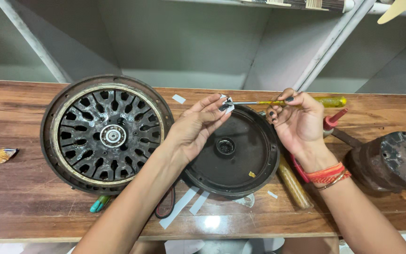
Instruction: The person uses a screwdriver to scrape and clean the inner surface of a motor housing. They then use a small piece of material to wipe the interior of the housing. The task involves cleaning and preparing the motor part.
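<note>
Head view, left hand: the left hand (194, 126) was raised over the middle of the table (15, 113), its fingertips pressed together on a small white paper scrap (226, 105) just above the far rim of the black round cover (233, 153).
Head view, right hand: the right hand (298, 121) had its grip closed around the yellow-handled screwdriver (285, 102), held level, with the metal tip touching the scrap at the left fingertips.
Head view, cover: it lay flat near the table's middle, hollow side up, between the two forearms.
Head view, surroundings: a ribbed motor stator (105, 134) sat toward the left end; a rusty round part (393, 160) lay by the right edge; more white strips (184, 204) lay along the near edge, and a brass-coloured rod (293, 183) lay beside the cover.
Step, as judged: the scrap seemed to be worked at the screwdriver tip, pinched steady.
Next move, as judged: it would call for a light, firm pinch and a level tip, lest the paper tear or slip.
</note>
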